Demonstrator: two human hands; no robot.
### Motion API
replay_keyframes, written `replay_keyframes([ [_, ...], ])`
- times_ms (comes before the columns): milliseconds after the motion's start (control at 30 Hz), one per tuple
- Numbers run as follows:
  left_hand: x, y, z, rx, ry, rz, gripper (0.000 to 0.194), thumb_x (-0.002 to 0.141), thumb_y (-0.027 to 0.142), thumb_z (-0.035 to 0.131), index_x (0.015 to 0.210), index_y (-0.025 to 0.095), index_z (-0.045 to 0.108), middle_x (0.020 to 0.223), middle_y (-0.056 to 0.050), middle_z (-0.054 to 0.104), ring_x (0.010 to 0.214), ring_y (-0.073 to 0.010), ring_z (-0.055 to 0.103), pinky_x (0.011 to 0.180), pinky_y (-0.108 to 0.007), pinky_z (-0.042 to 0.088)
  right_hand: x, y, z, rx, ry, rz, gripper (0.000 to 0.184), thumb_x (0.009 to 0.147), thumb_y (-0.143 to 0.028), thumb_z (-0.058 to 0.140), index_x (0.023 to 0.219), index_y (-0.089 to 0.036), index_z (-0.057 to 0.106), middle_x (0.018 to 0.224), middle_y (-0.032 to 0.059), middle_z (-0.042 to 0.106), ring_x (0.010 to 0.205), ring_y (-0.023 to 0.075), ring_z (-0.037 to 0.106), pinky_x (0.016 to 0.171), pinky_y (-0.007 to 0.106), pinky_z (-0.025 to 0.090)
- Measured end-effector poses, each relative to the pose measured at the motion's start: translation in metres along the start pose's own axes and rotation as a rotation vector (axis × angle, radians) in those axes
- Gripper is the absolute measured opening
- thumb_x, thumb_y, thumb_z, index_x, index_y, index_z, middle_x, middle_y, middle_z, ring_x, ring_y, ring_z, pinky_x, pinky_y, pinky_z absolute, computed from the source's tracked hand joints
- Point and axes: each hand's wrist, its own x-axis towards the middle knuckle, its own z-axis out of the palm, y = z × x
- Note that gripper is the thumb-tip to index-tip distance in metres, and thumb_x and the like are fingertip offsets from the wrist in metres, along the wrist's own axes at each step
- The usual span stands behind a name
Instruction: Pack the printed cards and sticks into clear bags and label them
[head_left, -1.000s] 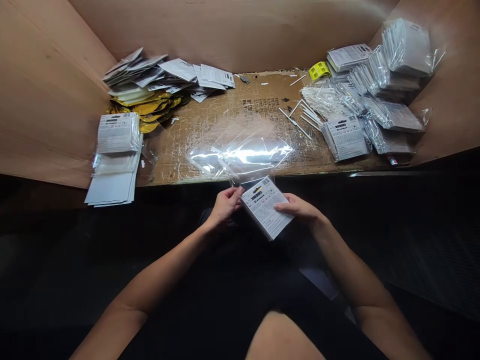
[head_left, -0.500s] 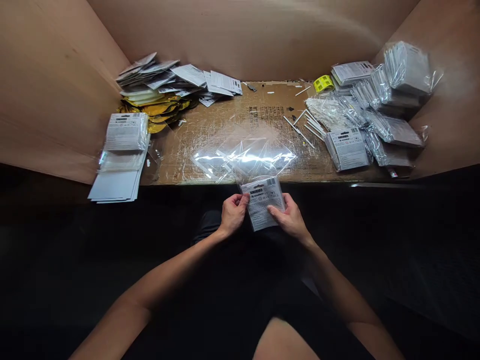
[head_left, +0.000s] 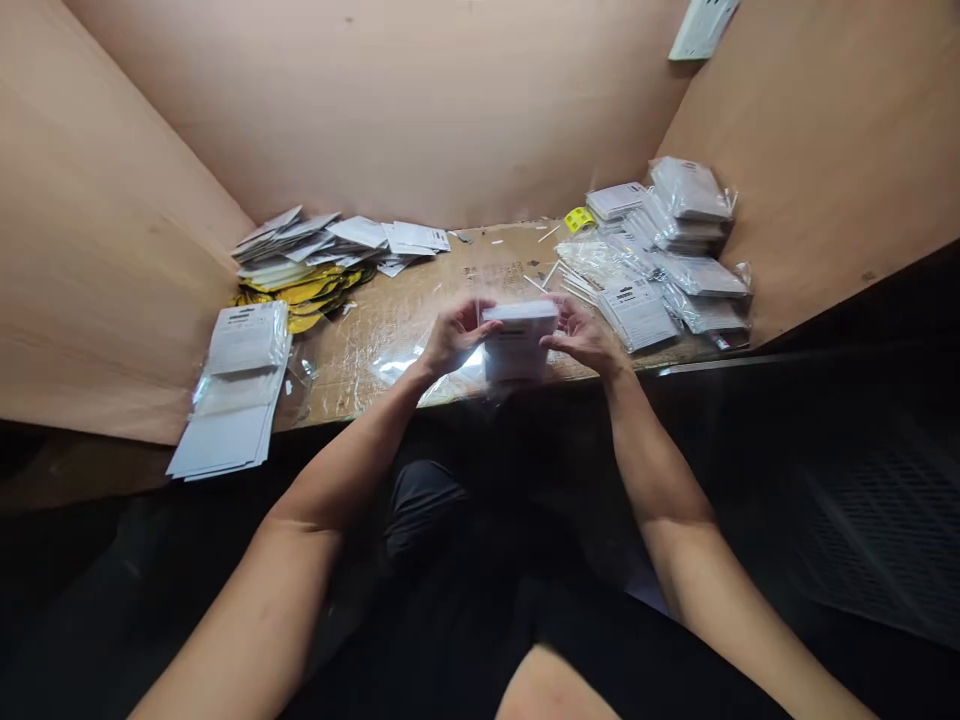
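A stack of white printed card packets (head_left: 519,345) is held between my two hands above the front edge of the cardboard-covered table. It stands roughly upright, its top edges toward me, and its print is blurred. My left hand (head_left: 456,335) grips its left side, thumb on the near face. My right hand (head_left: 583,335) closes on the right side, with the thumb on the near face too. Beneath and left of the stack, shiny clear plastic bags (head_left: 390,368) lie on the cardboard (head_left: 349,375).
White packets (head_left: 360,232) and gold-edged pieces (head_left: 315,295) are heaped at the back left. Nearer stands a pile of cards (head_left: 225,430). On the right are bagged packets (head_left: 701,275), white sticks (head_left: 577,285) and a yellow sticker roll (head_left: 578,219). Wooden panels (head_left: 420,110) enclose the table.
Both hands have lifted the packets up and forward over the table edge, tilting them so the top edges show. The view has shifted, with more of the back panel in sight.
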Motion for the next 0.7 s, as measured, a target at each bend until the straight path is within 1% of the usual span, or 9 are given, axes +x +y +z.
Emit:
replay_keyframes([
  [100, -0.012, -0.016, 0.002, 0.092, -0.027, -0.073, 0.055, 0.073, 0.055, 0.095, 0.108, 0.018, 0.075, 0.096, -0.006, 0.079, 0.089, -0.0212, 0.074, 0.086, -0.033, 0.059, 0.0, 0.001, -0.008, -0.121, 0.032, 0.042, 0.065, 0.07, -0.06, 0.098, 0.12, -0.026, 0.072, 0.114, 0.005, 0.08, 0.113, 0.0283, 0.073, 0.106, 0.043, 0.057],
  [167, -0.026, -0.022, 0.0, 0.17, -0.052, -0.121, 0.045, 0.075, 0.048, 0.091, 0.106, 0.019, 0.077, 0.104, -0.008, 0.081, 0.1, -0.0242, 0.075, 0.094, -0.034, 0.059, -0.01, 0.01, -0.003, -0.196, 0.014, 0.082, 0.062, 0.07, -0.059, 0.096, 0.116, -0.024, 0.073, 0.111, 0.0055, 0.08, 0.111, 0.0294, 0.073, 0.106, 0.045, 0.057],
  [267, -0.039, -0.025, -0.003, 0.262, -0.096, -0.166, 0.037, 0.076, 0.039, 0.087, 0.107, 0.02, 0.079, 0.108, -0.009, 0.081, 0.104, -0.0262, 0.075, 0.096, -0.035, 0.059, -0.023, 0.029, 0.004, -0.233, -0.015, 0.1, 0.052, 0.076, -0.054, 0.089, 0.114, -0.023, 0.073, 0.107, 0.0054, 0.081, 0.105, 0.0285, 0.074, 0.1, 0.044, 0.059],
  [333, -0.038, -0.025, -0.003, 0.295, -0.087, -0.125, 0.043, 0.075, 0.033, 0.086, 0.115, 0.021, 0.078, 0.115, -0.01, 0.08, 0.107, -0.0262, 0.074, 0.098, -0.035, 0.058, -0.025, 0.039, 0.004, -0.302, 0.013, 0.068, 0.038, 0.08, -0.049, 0.084, 0.105, -0.022, 0.073, 0.101, 0.0049, 0.08, 0.096, 0.0265, 0.073, 0.093, 0.04, 0.059],
  [400, -0.034, -0.024, -0.003, 0.31, -0.051, -0.073, 0.053, 0.074, 0.03, 0.087, 0.124, 0.021, 0.075, 0.12, -0.01, 0.078, 0.11, -0.0265, 0.074, 0.1, -0.036, 0.058, -0.022, 0.045, 0.002, -0.415, 0.07, 0.028, 0.03, 0.08, -0.046, 0.082, 0.095, -0.022, 0.073, 0.096, 0.0051, 0.078, 0.091, 0.0254, 0.07, 0.089, 0.038, 0.057],
  [467, -0.029, -0.025, -0.002, 0.328, -0.046, -0.082, 0.052, 0.075, 0.031, 0.086, 0.124, 0.02, 0.074, 0.12, -0.01, 0.078, 0.111, -0.0273, 0.073, 0.102, -0.037, 0.057, -0.017, 0.046, 0.0, -0.488, 0.092, 0.032, 0.03, 0.078, -0.047, 0.083, 0.092, -0.022, 0.073, 0.093, 0.0056, 0.077, 0.088, 0.0254, 0.068, 0.087, 0.038, 0.055],
  [567, -0.024, -0.023, -0.001, 0.362, -0.106, -0.136, 0.042, 0.077, 0.034, 0.084, 0.116, 0.019, 0.075, 0.118, -0.011, 0.078, 0.112, -0.0284, 0.073, 0.105, -0.039, 0.055, -0.012, 0.037, -0.004, -0.501, 0.033, 0.064, 0.037, 0.075, -0.053, 0.084, 0.092, -0.021, 0.074, 0.094, 0.007, 0.078, 0.09, 0.0266, 0.068, 0.086, 0.038, 0.054],
  [633, -0.023, -0.018, -0.001, 0.346, -0.097, -0.109, 0.052, 0.075, 0.034, 0.087, 0.123, 0.02, 0.073, 0.128, -0.012, 0.076, 0.117, -0.0283, 0.072, 0.106, -0.039, 0.055, -0.011, 0.025, -0.008, -0.5, 0.004, 0.03, 0.042, 0.075, -0.055, 0.086, 0.099, -0.021, 0.076, 0.104, 0.008, 0.078, 0.098, 0.028, 0.069, 0.091, 0.04, 0.054],
  [700, -0.022, -0.013, -0.001, 0.321, -0.057, -0.048, 0.064, 0.073, 0.032, 0.09, 0.133, 0.021, 0.069, 0.134, -0.012, 0.074, 0.117, -0.0265, 0.071, 0.104, -0.037, 0.056, -0.011, 0.013, -0.014, -0.505, 0.0, 0.0, 0.045, 0.075, -0.056, 0.088, 0.102, -0.022, 0.076, 0.108, 0.0068, 0.077, 0.103, 0.0278, 0.068, 0.094, 0.039, 0.054],
])
